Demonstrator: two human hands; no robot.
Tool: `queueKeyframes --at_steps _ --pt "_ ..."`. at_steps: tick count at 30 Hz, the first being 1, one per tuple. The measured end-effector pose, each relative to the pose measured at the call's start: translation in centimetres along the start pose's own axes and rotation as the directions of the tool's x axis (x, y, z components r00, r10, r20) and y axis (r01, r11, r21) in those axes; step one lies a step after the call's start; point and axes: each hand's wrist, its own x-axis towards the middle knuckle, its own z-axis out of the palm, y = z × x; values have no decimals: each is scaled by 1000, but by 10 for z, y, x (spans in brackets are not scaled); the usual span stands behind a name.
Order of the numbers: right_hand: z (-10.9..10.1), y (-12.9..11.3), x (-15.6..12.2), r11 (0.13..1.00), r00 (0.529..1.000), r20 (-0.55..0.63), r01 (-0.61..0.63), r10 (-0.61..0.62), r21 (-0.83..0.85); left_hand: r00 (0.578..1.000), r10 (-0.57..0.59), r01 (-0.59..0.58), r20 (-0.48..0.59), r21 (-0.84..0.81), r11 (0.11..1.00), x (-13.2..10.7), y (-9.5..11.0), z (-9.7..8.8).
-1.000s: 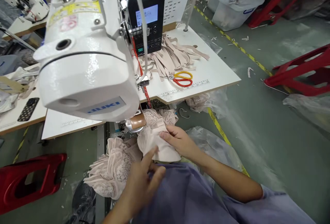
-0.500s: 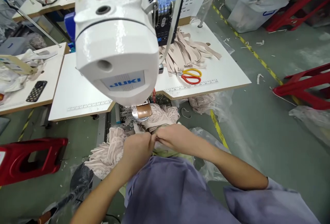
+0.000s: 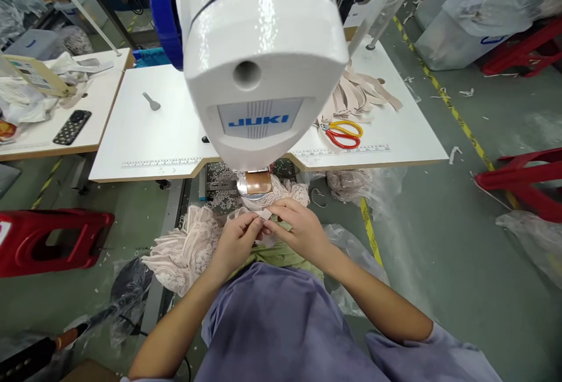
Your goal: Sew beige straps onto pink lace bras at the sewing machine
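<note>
1. In hand: the left hand (image 3: pixel 237 238) and the right hand (image 3: pixel 302 229) meet just below the head of the JUKI sewing machine (image 3: pixel 266 48). Each grip is pinched together on a small beige fabric tab (image 3: pixel 264 214), held between the two sets of fingertips.
2. Where it is: the tab sits in front of the machine's round metal plate (image 3: pixel 259 186), apart from it, so at this instant the work appears to be handling rather than stitching. Whether the tab carries any seam is too small to tell.
3. Around it: pale lace fabric (image 3: pixel 290 191) lies bunched just behind the fingers; whether it joins the tab cannot be told.
4. Done or left: a heap of lace garment pieces (image 3: pixel 187 250) lies left of the hands. Nothing shows whether these are finished or waiting.
5. Untouched: loose beige fabric strips (image 3: pixel 357 98) and scissors (image 3: pixel 340 131) lie on the counter (image 3: pixel 153 130), so supplies seem to remain.
</note>
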Motion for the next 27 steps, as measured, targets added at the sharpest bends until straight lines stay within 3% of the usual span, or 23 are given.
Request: queueKeyframes --at_steps 4,13,16,21,25,27 --pt "5 -1 2 993 998 -31 44 -48 -107 999 -4 9 -45 123 992 -1 0 2" --pt "-11 3 13 960 963 145 248 -229 -132 999 39 -35 -12 250 968 -2 -4 3" --pt "-11 6 11 974 974 133 199 -183 -112 1000 21 -19 -3 225 974 -2 -4 2" --pt "-1 7 2 1000 997 75 9 -9 -2 1000 -7 9 -13 154 988 -1 -8 4" --pt "18 0 -13 996 992 -114 38 -48 -85 997 -39 44 -63 81 996 5 -12 7" --pt "21 5 -16 994 991 -100 77 -85 -76 993 -78 82 -87 50 995 10 -16 7"
